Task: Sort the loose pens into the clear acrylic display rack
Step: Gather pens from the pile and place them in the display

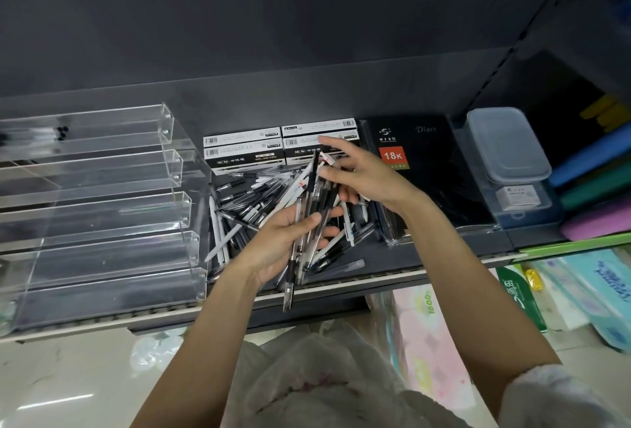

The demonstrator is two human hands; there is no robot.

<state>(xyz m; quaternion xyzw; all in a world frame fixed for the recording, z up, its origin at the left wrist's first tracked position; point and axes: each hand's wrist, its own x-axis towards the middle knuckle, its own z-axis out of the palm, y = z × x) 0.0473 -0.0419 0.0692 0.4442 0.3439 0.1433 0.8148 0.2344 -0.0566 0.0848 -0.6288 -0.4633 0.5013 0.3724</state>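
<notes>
Black diary (pixel 423 168) beside boxed gel pens (pixel 246 151) — lidded plastic container (pixel 505 144) further right.

On the shelf (pixel 392 277), the acrylic rack (pixel 102 209) stands left of the pen pile (pixel 259 202), pen boxes (pixel 280 147) behind the pile, diary (pixel 423 168) and lidded container (pixel 508 154) to its right.

dark shelf (pixel 341 286), grey back wall (pixel 273 17), pale floor (pixel 68 376)
</notes>
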